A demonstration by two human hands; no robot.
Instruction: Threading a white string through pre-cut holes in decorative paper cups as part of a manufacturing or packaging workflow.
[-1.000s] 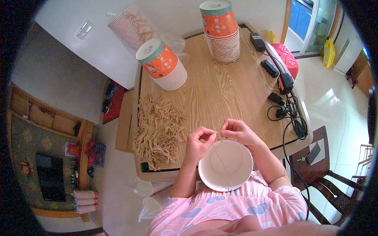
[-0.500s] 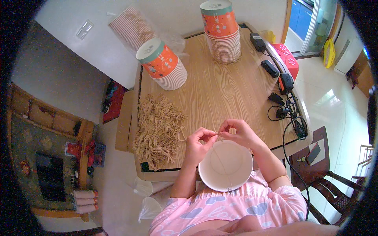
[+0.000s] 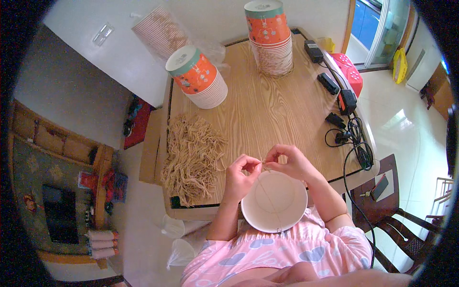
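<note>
A white paper bucket (image 3: 260, 210) sits in my lap at the table's near edge, its open mouth facing up. A thin tan cord (image 3: 271, 198) runs across that mouth, from a small fastening at the near rim up to my fingers. At the far rim, my left hand (image 3: 242, 175) pinches the cord between thumb and forefinger. My right hand (image 3: 286, 161) pinches it right alongside, the fingertips of both hands almost meeting. Whether the cord passes through the far rim is hidden by my fingers. Left of my hands lies a heap of tan cords (image 3: 192, 160).
Upside-down stacks of orange and green paper buckets, one left (image 3: 198, 79) and one farther back (image 3: 269, 38), stand on the wooden table (image 3: 258, 110). A bagged stack (image 3: 160, 31) is behind. Black adapters (image 3: 328, 83) and coiled cable (image 3: 356, 138) line the right edge. A chair (image 3: 406, 229) stands right.
My left fingertips have shifted slightly left, away from the right ones, with the cord still pinched. The bucket stays where it was.
</note>
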